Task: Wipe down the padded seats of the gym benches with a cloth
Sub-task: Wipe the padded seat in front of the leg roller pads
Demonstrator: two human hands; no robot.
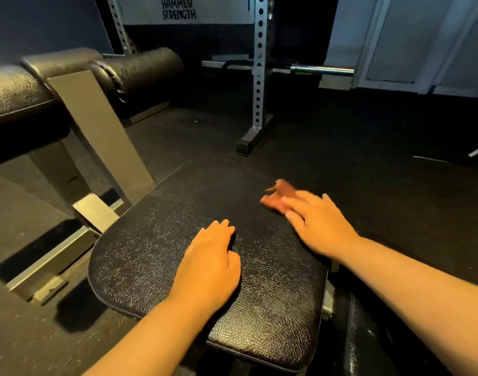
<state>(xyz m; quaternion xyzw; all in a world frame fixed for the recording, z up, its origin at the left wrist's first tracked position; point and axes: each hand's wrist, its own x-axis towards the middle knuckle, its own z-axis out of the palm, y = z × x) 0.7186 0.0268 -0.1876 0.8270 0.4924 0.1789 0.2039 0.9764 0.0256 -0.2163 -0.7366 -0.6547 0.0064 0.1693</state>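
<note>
Seen from above, in lower centre of the frame: black padded seat of textured leather-like vinyl with rounded corners, the top of the bench, long axis running from lower right of the frame up toward centre. In upper left, black padded rollers of another gym machine on a grey metal frame. In upper centre, grey perforated steel rack upright with a chrome barbell end beside it. All around, dark rubber floor.

On the seat, left hand lying palm down near the middle, fingers loosely bent and close together, holding nothing, only resting on the vinyl, probably to steady the pad.

Right of centre, right hand blurred, near the right edge of the seat, fingers nearly straight and pressing down on a small reddish-brown cloth. Cloth sticking out past the fingertips toward upper left of the hand, touching the seat surface. Hard to say through the blur whether the thumb pinches the cloth or only flat pressure keeps it.

Judged from this: wiping in progress on the far right part of the seat. Most of the unwiped-looking area lies to the left and below the cloth, toward the left hand, so next stroke likely across the long axis, with the right hand clearly the nearer one to the cloth.
</note>
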